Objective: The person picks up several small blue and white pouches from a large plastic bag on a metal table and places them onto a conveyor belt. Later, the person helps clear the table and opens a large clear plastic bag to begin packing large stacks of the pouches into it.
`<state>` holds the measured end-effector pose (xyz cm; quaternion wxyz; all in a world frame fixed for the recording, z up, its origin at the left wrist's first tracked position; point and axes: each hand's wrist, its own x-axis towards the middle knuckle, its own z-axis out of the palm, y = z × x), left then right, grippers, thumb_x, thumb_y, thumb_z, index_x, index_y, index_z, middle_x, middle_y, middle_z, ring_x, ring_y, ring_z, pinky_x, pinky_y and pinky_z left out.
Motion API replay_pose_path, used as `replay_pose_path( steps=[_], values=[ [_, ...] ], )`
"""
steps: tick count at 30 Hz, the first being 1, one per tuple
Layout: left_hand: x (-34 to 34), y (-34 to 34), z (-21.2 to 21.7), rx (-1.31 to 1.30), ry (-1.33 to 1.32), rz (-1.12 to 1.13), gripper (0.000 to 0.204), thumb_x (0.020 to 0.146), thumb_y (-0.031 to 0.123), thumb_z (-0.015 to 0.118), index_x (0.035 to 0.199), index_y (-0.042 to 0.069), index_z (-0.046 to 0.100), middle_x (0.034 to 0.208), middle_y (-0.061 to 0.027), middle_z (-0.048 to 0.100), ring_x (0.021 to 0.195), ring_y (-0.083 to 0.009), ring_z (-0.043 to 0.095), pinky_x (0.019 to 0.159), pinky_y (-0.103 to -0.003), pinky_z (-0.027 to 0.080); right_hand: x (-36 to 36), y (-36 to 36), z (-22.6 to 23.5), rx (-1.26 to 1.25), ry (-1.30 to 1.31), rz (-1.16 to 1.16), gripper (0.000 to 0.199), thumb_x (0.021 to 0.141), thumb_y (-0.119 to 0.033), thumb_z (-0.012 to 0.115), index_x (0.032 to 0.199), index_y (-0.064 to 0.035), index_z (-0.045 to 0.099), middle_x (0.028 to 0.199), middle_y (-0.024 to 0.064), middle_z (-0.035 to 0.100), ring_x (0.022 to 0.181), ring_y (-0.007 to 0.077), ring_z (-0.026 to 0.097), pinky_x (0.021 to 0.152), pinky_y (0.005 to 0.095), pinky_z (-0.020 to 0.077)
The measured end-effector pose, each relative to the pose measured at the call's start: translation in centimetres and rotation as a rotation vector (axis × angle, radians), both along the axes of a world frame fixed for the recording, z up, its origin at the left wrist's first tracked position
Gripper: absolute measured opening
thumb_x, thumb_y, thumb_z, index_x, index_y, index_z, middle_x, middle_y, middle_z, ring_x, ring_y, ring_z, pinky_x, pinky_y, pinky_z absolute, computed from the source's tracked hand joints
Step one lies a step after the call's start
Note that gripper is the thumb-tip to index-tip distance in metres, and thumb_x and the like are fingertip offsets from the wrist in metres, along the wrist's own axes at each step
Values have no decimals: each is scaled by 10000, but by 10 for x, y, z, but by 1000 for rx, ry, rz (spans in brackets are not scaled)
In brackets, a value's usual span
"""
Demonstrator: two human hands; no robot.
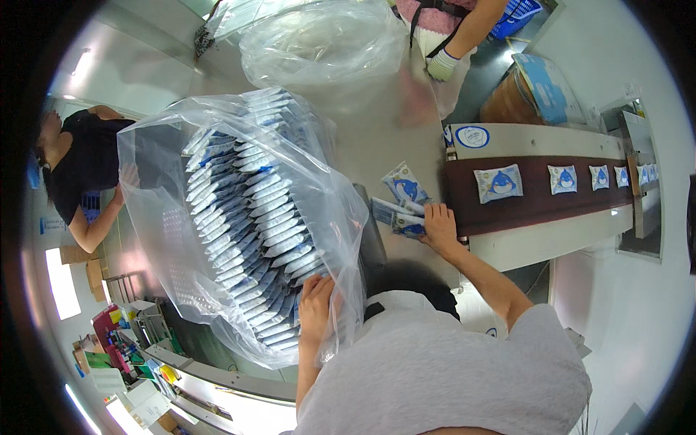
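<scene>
A large clear plastic bag [163, 217] stands to the left, with several small white-and-blue pillow packs [279, 217] stacked inside in long rows. My left hand [315, 304] is at the near end of these rows, its fingers curled against the packs and the bag's film; what they grip is hidden. On the right, my right hand [439, 226] pinches the edge of some flat pillow packs [400, 217] at the end of the conveyor. Another pillow pack [406, 185] with a blue whale picture lies just beyond them on the metal table [370, 138].
A dark red conveyor belt [536, 206] carries spaced pillow packs [499, 183] on the right. A gloved co-worker's hand [441, 67] is at the far side, near another clear bag [322, 43]. At left a person in black [90, 159] touches the big bag. A cardboard drum [511, 98] stands behind the conveyor.
</scene>
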<state>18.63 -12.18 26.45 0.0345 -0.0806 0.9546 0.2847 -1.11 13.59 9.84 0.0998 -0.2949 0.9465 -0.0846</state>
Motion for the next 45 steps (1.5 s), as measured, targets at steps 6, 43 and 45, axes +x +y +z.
replay_pose_path(
  steps=[6,43,45],
  values=[
    [-23,8,37,124,224,182,220,802,67,569,1002,16,648,1116,-148,615,1036,-337,544,917,-409,411,66,34,-16,33,105,-47,712,534,-310,836,1081,-47,463,1029,137,541,1031,321,517,831,427,426],
    [-51,110,-5,1803,-214,492,675,773,427,674,1308,104,419,1248,-105,529,1168,-308,502,999,-495,384,-158,170,69,191,112,-10,531,685,-250,756,1141,-104,528,1192,113,521,1135,308,486,910,503,404],
    [-46,102,0,1876,-171,450,702,775,453,660,1325,102,400,1258,-113,517,1165,-306,500,992,-491,390,-173,179,70,304,-141,-17,561,657,-353,771,1111,-108,550,1160,110,530,1115,299,500,877,499,425]
  ],
)
